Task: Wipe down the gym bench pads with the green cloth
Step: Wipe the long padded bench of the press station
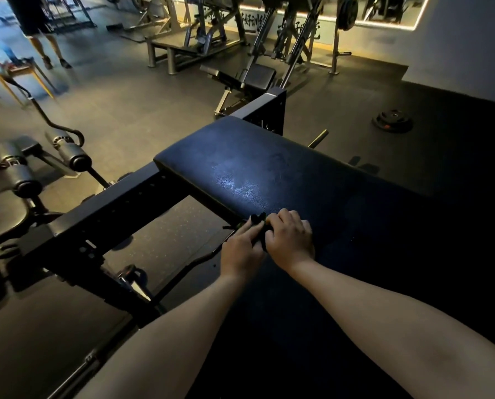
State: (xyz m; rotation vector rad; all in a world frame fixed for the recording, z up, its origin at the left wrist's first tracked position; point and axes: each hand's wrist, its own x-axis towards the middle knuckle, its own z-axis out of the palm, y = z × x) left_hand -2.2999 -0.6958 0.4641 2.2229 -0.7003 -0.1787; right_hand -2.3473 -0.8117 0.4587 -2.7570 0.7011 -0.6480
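Green cloth (258, 223): bunched up, lying at the near left edge of the bench pad (254, 168), caught between both hands. It reads almost black in this dim light, and only a small crumpled part shows past the fingertips.

Left hand (242, 249): fingers close together, reaching forward with the tips on the cloth. The thumb is hidden, so a pinch cannot be confirmed.

Right hand (291, 240): knuckles up, fingers curled down over the cloth and holding it against the pad. The two hands sit just beside each other, nearly touching.

Pad surface: dark upholstery with a glossy patch of reflected light (mid-pad, ahead of the hands). A black steel frame beam (110, 211) runs out from the pad's left side.

Surroundings: foam roller pads (76, 156) to the left and a weight plate (392, 121) flat on the floor to the far right. Another person's legs (48, 47) are at upper left, well apart from the bench.
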